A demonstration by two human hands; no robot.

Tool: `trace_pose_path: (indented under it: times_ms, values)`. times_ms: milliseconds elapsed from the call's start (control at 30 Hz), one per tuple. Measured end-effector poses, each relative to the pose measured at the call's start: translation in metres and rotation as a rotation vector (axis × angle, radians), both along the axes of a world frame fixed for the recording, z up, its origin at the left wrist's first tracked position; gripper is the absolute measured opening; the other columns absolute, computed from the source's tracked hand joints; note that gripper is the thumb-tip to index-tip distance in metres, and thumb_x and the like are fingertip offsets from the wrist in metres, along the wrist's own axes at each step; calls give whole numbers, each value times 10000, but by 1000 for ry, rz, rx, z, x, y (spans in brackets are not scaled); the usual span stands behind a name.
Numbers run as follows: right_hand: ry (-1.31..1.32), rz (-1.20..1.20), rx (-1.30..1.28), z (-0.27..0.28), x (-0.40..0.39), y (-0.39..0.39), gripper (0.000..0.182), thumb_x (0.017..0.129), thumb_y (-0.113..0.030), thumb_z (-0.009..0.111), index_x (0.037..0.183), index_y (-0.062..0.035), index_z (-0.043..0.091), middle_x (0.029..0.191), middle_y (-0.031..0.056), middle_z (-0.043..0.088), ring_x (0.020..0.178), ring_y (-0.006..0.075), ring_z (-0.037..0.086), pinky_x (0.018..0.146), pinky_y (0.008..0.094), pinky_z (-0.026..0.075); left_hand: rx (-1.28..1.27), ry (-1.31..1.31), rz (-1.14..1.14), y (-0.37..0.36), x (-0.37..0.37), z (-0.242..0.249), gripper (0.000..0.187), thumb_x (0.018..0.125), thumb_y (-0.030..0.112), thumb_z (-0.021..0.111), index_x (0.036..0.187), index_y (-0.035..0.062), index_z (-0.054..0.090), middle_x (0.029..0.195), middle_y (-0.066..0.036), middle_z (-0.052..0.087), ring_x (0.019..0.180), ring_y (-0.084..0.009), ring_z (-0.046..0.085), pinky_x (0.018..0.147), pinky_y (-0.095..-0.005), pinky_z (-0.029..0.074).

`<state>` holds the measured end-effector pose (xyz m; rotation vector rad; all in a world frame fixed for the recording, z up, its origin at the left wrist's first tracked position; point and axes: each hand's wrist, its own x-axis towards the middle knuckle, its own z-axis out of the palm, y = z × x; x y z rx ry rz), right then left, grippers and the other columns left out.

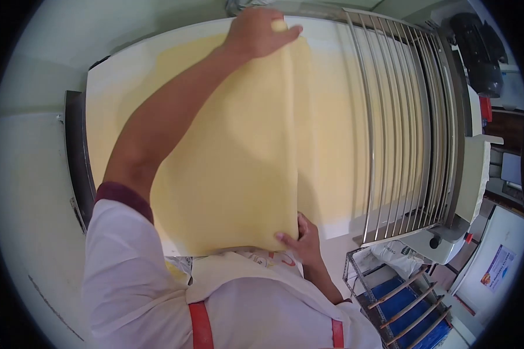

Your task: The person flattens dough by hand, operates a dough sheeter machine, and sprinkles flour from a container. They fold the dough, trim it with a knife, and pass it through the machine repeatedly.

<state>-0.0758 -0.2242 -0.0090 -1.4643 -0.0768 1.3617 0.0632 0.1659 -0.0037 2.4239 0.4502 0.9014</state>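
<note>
"Dough (233, 139) spreads across the white work surface (337, 230), I see; room?"

"Pale wall (29, 157) left, metal grille (390, 128) right, black motor (477, 55) beyond it."

"Which way does it lie?"

"Long axis left to right, reaching under the grille; its raised edge runs near to far."

"Hands?"

"Left hand (256, 34) curls around a pale rounded end (279, 25), far side! Right hand (303, 238) pinches the near corner, thumb on top."
</note>
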Motion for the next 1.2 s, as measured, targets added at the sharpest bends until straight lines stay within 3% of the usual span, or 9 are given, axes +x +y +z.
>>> trace_pose_path:
  times_ms: [33,133,533,567,767,833,933,1000,1200]
  values:
    - [31,-24,-5,-9,9,-6,513,827,-41,693,1288,34,481,1144,105,625,1077,161,581,950,292,444,-93,364,12,-12,8,1,487,730,528,696,731,42,666,707,-129,660,724,-311,643,687,-409,510]
    - [-10,21,4,5,12,-17,489,834,-31,683,1274,43,482,1150,114,621,1072,174,583,942,297,452,17,103,21,-6,26,-22,433,770,433,723,677,21,626,594,-141,576,566,-285,566,584,-374,462]
    - [-47,111,-51,-26,42,-54,434,848,-103,673,1224,24,496,1069,143,644,955,158,610,858,301,481,-76,489,29,-41,85,-31,500,844,523,590,660,59,627,572,-86,567,606,-274,559,627,-420,444]
    - [-14,73,-43,-30,39,-54,445,850,-114,672,1232,25,491,1066,154,643,953,166,609,864,306,479,-100,685,38,-42,89,-22,466,866,508,569,828,50,645,711,-115,612,690,-298,579,680,-434,454]
    - [-196,295,-21,18,81,-63,581,808,-141,712,1313,0,462,1197,165,615,1094,256,603,944,354,451,342,193,191,-50,87,-62,419,891,313,584,619,-6,587,595,-111,606,541,-239,577,557,-370,468]
    - [-648,447,-30,61,137,-124,575,825,-148,683,1345,-18,472,1259,162,588,1215,271,539,992,379,434,327,249,135,-60,67,-66,441,895,425,550,984,-6,566,938,-174,602,850,-307,581,749,-424,463]
    - [-1280,-281,-420,124,242,-229,389,986,-174,468,1339,-12,500,1333,153,538,1226,248,524,1040,363,401,388,364,2,-121,-8,-76,724,942,443,452,1410,-73,255,1453,-260,309,1342,-375,335,1069,-473,323]
    - [-1757,-179,-899,180,327,-279,376,995,-170,450,1342,-37,507,1329,142,555,1234,233,524,1025,327,394,197,655,-122,-182,-68,-48,735,968,431,375,1454,-74,156,1539,-225,159,1442,-328,136,1159,-472,151]
    - [-1636,254,-821,175,481,-372,350,956,-106,488,1273,29,549,1190,154,634,1060,218,614,921,314,457,202,586,7,-200,-67,-51,715,979,429,329,1461,-64,138,1541,-211,167,1444,-323,139,1171,-457,104]
